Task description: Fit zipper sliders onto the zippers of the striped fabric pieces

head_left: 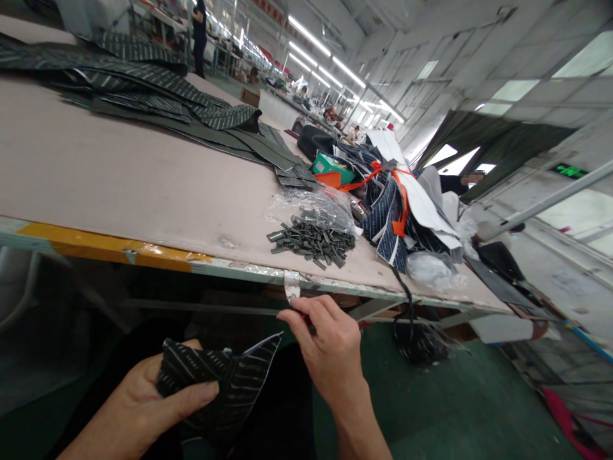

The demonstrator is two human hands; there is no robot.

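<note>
My left hand (138, 402) is closed around a dark fabric piece (244, 383) with pale striped print, the thumb lying across its front. The piece is folded, and one pointed corner with a light edge sticks out to the right. My right hand (330, 345) is raised at the front edge of the table, thumb and index finger pinched together. Its fingertips meet the lower end of a whitish strip (292, 285) that hangs over the table edge. Just behind the strip lies a heap of small dark flat pieces (316, 239), partly under a clear plastic bag (325, 206).
Long layered dark fabric panels (158, 96) lie across the back left of the table (119, 172). A green box (332, 167) and a bundle of blue printed pieces (387, 214) tied with orange ribbon stand at the right. A black cord (407, 300) hangs over the edge. People are farther back.
</note>
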